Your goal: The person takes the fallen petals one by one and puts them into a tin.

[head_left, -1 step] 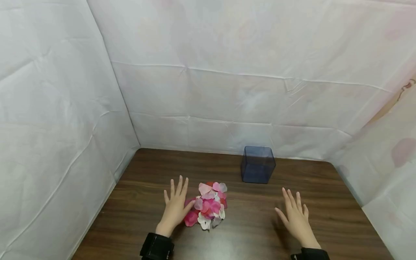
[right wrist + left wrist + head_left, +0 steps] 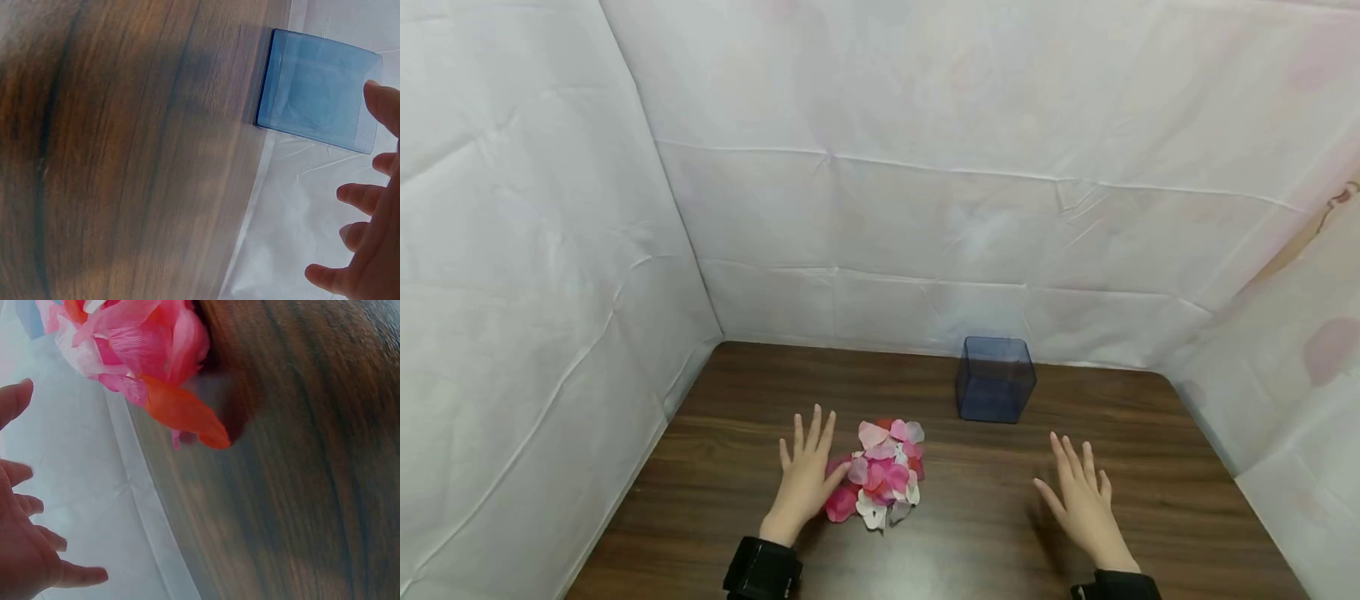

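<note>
A loose heap of pink, red and white artificial petals (image 2: 887,477) lies on the brown wooden table (image 2: 700,517). Just left of the heap is my left hand (image 2: 801,487), fingers spread and straight, holding nothing. Its thumb comes near the heap's edge in the head view; whether it touches cannot be told. In the left wrist view the petals (image 2: 150,350) sit apart from the hand (image 2: 28,537). My right hand (image 2: 1084,508), also spread and holding nothing, hovers over the table's right side. Beyond it stands a see-through blue square box (image 2: 996,383), upright, seen also as the box (image 2: 319,90) in the right wrist view.
White cloth (image 2: 925,217) hangs behind the table's back edge, and more white cloth (image 2: 512,317) closes off the left side. A cloth with pink spots (image 2: 1292,417) hangs along the right. The box is close to the back edge.
</note>
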### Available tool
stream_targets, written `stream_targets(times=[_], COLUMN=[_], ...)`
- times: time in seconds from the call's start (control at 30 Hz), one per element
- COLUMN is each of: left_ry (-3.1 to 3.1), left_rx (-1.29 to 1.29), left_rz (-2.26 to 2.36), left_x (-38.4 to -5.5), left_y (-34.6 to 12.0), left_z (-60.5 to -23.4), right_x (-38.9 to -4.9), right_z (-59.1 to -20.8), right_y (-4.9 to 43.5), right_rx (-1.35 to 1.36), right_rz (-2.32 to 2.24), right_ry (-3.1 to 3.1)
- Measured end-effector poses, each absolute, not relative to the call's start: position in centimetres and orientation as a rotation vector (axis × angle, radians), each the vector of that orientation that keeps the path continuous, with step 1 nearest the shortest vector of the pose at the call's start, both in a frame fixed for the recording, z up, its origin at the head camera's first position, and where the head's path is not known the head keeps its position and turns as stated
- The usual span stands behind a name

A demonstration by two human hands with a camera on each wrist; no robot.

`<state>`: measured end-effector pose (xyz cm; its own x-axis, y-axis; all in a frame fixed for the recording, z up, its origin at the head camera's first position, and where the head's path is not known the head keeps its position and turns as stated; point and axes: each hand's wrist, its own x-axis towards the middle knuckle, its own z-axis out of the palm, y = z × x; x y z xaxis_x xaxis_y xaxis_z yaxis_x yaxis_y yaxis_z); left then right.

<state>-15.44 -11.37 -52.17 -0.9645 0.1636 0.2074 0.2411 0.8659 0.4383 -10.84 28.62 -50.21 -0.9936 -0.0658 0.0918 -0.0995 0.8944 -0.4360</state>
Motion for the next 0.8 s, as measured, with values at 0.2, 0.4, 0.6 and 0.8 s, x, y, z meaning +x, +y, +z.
stream_targets(times=[0.2,0.4,0.6,0.8], left_ry=[-2.897,-2.915,-2.924,-2.896], left_rx=[-0.326,-0.322,-0.308,-0.354], left_rz=[-0.702,-0.729,-0.856,-0.842], left_x=[-15.4,-14.8,-13.9,-13.8], left_y=[-11.2,-10.9,-10.7,-10.4], left_z=[-52.3,-52.1,-52.3,-52.3], right_x=[-10.6,-10.7,-12.8,-17.2], right_z=[-50.2,-50.0,-48.9,-46.7], right_y=[28.6,28.8,28.7,28.3], right_rx=[0.130,0.132,0.188,0.130], right_rz=[0.672,0.642,0.628,0.751], right_ry=[-2.972,-2.971,-2.841,-2.653])
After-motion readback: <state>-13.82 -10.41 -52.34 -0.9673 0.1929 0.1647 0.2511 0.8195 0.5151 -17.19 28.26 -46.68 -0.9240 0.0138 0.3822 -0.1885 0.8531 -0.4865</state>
